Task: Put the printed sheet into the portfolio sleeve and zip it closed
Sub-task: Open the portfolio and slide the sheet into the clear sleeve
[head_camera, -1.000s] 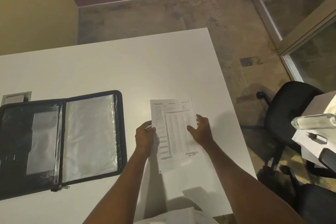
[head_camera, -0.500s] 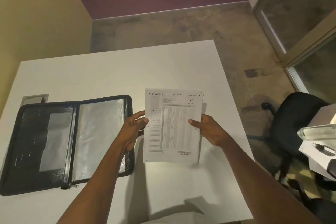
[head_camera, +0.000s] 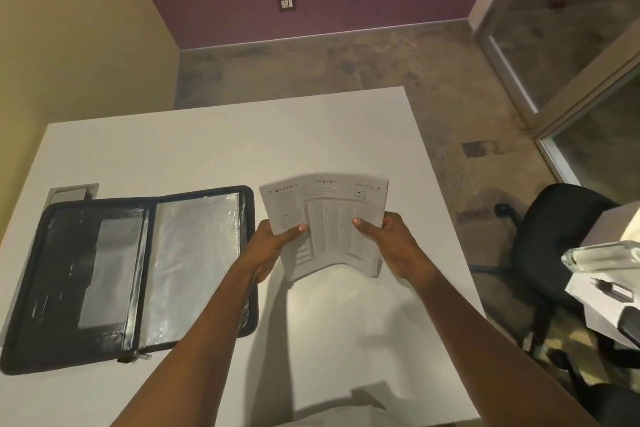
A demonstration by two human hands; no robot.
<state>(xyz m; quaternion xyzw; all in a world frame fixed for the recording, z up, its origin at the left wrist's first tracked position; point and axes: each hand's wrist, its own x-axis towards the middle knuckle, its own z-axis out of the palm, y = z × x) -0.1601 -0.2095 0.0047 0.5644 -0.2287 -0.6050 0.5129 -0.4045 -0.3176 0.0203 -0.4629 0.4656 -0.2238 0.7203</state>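
Note:
The printed sheet is held up above the white table, bowed upward in the middle. My left hand grips its left edge and my right hand grips its right edge, thumbs on the printed face. The black zip portfolio lies open flat on the table just left of the sheet. Its right half shows a clear plastic sleeve. The zipper pull sits at the portfolio's near edge by the spine. My left forearm crosses the portfolio's near right corner.
A grey cable hatch is set in the table behind the portfolio. To the right stand a black office chair and a second desk with a clear bottle and small items. A glass door is at the far right.
Both hands lifted the sheet off the table and now hold it raised by its side edges. It has bent into an arch. The view tilted up and the portfolio has not moved.

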